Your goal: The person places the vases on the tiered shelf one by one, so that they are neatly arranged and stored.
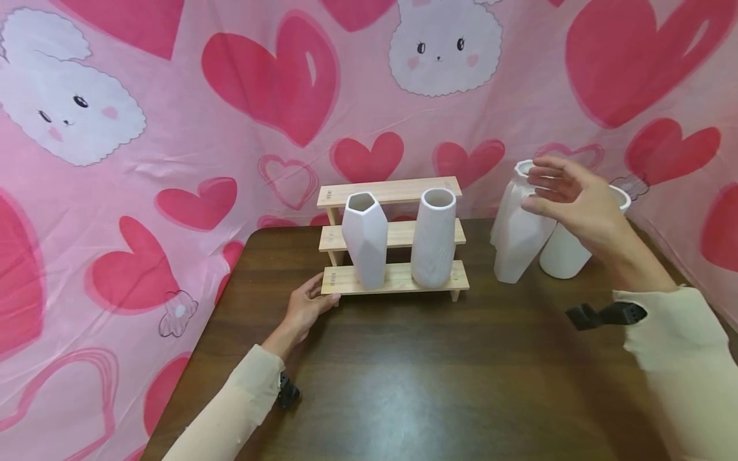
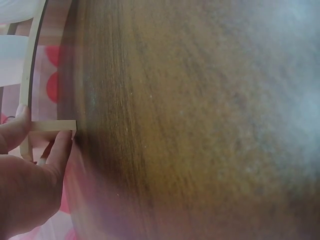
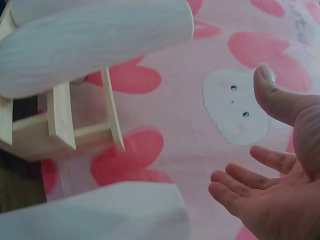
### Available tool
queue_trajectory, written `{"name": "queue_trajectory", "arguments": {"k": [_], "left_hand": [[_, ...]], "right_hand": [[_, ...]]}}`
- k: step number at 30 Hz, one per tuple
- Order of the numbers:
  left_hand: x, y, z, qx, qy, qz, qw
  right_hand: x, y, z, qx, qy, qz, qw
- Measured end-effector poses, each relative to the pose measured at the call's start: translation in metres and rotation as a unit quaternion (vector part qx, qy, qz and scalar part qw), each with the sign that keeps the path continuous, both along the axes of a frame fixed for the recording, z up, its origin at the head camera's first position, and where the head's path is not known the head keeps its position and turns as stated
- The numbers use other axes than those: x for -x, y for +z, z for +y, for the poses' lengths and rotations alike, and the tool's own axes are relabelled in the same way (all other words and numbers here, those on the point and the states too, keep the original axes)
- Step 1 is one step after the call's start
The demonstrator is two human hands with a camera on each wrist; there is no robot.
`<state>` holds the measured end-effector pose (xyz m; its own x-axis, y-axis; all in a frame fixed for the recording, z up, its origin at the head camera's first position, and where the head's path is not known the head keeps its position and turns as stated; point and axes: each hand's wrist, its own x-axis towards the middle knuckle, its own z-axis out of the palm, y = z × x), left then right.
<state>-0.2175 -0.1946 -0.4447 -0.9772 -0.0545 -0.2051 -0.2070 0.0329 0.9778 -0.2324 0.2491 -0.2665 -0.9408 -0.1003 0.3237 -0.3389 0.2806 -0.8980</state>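
Observation:
A three-step wooden stand (image 1: pixel 398 278) carries two white vases on its lowest step. One is a faceted vase (image 1: pixel 366 240) with an angular mouth; to its right stands a round, textured vase (image 1: pixel 434 246). My left hand (image 1: pixel 303 308) grips the stand's lower left end, thumb on the step and fingers at the leg (image 2: pixel 54 125). Raised at the right, my right hand (image 1: pixel 576 192) has its fingers extended and thumb apart, with nothing held. It partly hides a white angular vase (image 1: pixel 519 237) with a wavy rim in the head view. Beside that is a wider white vase (image 1: pixel 565 253).
The dark wooden table (image 1: pixel 398 384) runs up to a pink cloth (image 1: pixel 369 109) printed with hearts and rabbits. That cloth hangs close behind the stand and along both sides. A dark wrist camera (image 1: pixel 605 315) juts from the right sleeve.

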Motion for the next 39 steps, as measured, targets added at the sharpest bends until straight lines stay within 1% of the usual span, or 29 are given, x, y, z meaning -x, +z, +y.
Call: {"name": "queue_trajectory", "arguments": {"k": [3,4,5,10,17,21,24,29,32,39], "left_hand": [[0.001,-0.001,0.001,0.002,0.002,-0.003,1.0],[0.001,-0.001,0.001,0.004,0.002,-0.004,1.0],[0.001,-0.001,0.001,0.006,0.001,-0.003,1.0],[0.002,-0.002,0.001,0.008,-0.001,-0.006,0.9999],[0.002,-0.001,0.002,0.012,-0.002,-0.008,0.9999],[0.002,-0.001,0.001,0.012,-0.003,-0.008,0.9999],[0.002,-0.001,0.001,0.009,-0.002,-0.008,0.9999],[0.002,-0.002,0.001,0.005,-0.001,-0.008,1.0],[0.002,-0.002,0.001,0.005,0.001,-0.009,0.9999],[0.003,-0.002,0.002,0.006,0.0,-0.009,0.9999]], "right_hand": [[0.003,-0.002,0.006,-0.023,-0.037,0.008,0.999],[0.005,-0.004,0.008,-0.042,-0.05,0.01,0.998],[0.006,-0.005,0.009,-0.044,-0.054,0.009,0.998],[0.015,-0.017,0.016,-0.075,-0.06,0.002,0.995],[0.025,-0.034,0.021,-0.128,-0.072,-0.028,0.989],[0.028,-0.042,0.021,-0.152,-0.079,-0.031,0.985],[0.031,-0.046,0.02,-0.164,-0.084,-0.027,0.982],[0.032,-0.052,0.018,-0.18,-0.107,-0.014,0.978],[0.032,-0.055,0.018,-0.184,-0.116,-0.016,0.976],[0.031,-0.059,0.02,-0.178,-0.124,-0.02,0.976]]}}
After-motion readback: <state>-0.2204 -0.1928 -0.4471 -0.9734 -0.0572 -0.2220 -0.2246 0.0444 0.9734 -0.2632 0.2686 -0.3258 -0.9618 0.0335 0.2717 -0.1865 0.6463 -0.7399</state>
